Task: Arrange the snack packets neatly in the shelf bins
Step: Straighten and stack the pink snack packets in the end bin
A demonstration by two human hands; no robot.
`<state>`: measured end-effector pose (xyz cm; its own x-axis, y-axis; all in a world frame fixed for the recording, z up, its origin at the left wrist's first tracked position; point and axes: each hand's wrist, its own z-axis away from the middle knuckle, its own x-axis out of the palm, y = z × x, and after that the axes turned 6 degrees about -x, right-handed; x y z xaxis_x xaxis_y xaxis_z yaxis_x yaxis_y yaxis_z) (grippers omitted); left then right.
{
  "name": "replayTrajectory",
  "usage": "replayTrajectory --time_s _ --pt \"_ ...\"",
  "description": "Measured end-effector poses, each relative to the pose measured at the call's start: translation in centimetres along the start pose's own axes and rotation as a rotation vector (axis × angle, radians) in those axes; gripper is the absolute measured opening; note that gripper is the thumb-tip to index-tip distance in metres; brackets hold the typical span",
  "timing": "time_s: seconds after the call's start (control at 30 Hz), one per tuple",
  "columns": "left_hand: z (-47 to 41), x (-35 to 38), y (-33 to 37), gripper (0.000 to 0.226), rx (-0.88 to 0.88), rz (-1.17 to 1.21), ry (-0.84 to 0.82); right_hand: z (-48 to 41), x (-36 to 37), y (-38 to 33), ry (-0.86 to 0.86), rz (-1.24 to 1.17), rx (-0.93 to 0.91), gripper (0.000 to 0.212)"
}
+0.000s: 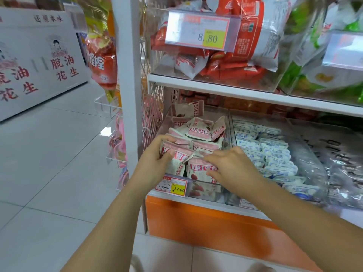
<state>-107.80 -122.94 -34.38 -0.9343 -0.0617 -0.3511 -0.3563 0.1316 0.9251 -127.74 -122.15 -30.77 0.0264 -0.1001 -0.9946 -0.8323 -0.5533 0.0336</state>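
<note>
Left hand: left hand [157,156] was inside the clear bin [229,130], fingers curled over the top of the front-left packet [174,163], thumb on its face; a pinch grip.
Right hand: right hand [233,165] pinched the front-right packet [198,172], fingers over the top edge, thumb low on the front.
Task items: pink packets [200,132] lay in a loose heap just beyond both hands' fingertips, some flat, some tilted, one propped at the back. The two held pkts stood upright at the bin front, touching each other, between the hands.
Beside: white-blue packets [273,152] sat in rows in the next bin, just right of the right hand. Price tag [172,186] hung under the left wrist.
Above: red packets [225,69] were well above both hands, on the upper shelf [216,85].
Step (est.): front row was being stood up and squared; the heap behind was not yet sorted, so approx. early in this bin.
Handling (est.): pkts looked light, puffy and soft, w/ smooth film, prob. slippery. Contents could crush, so no hard squeeze.
Where to hold (est.): the flat sealed top edge or the side seams, not the puffed middle; steady neighbours w/ the other hand so the row doesn't topple.
</note>
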Motion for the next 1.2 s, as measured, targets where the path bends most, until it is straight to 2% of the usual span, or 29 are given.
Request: replayTrajectory --time_s 0.1,0.2,0.23,0.33,0.43,0.53,0.57,0.63,0.7,0.77,1.0,1.1,1.2 --pt "0.6 -0.8 0.3 0.029 0.067 -0.321 0.039 0.7 0.3 0.3 -0.026 0.042 -0.05 0.033" --pt "0.4 -1.6 0.4 0.028 0.374 -0.882 0.144 1.1 1.1 0.4 0.083 0.071 -0.117 0.024" --pt "0.3 -1.9 0.4 0.029 0.425 -1.016 0.15 1.1 1.6 0.5 0.13 0.08 -0.122 0.022" --pt "0.7 -2.3 0.5 0.035 0.47 -1.213 0.091 1.0 3.1 0.4 0.154 0.067 -0.063 0.037" --pt "0.9 -2.2 0.6 0.035 0.461 -1.26 0.042 0.9 3.3 -0.5 0.031 0.068 -0.06 0.045" --pt "1.0 -1.5 0.3 0.044 0.462 -1.269 0.05 0.9 3.2 -0.6 0.01 0.041 -0.083 0.046" --pt "1.3 -1.3 0.0 0.046 0.468 -1.267 0.056 0.9 3.0 -0.8 0.02 0.012 -0.091 0.042" --pt "2.5 -1.0 -0.8 0.043 0.474 -1.243 0.058 1.4 3.6 -0.6 0.192 0.013 -0.109 0.031" --pt "3.8 -0.5 -1.4 0.045 0.429 -1.224 0.026 1.9 4.6 -0.3 0.36 -0.029 -0.061 0.027" --pt "4.5 0.0 -2.0 0.048 0.364 -1.232 -0.008 2.3 5.5 -0.5 0.42 -0.044 -0.042 0.027" --pt "3.6 0.2 -1.8 0.053 0.218 -1.359 0.004 3.1 6.6 -0.7 0.413 -0.058 -0.061 0.034" --pt "3.7 1.2 -1.1 0.057 0.214 -1.393 0.051 3.2 6.5 -0.9 0.404 -0.069 -0.042 0.035" --pt "4.4 2.1 -1.3 0.059 0.28 -1.298 0.105 3.2 6.6 -1.0 0.371 -0.094 -0.021 0.041"
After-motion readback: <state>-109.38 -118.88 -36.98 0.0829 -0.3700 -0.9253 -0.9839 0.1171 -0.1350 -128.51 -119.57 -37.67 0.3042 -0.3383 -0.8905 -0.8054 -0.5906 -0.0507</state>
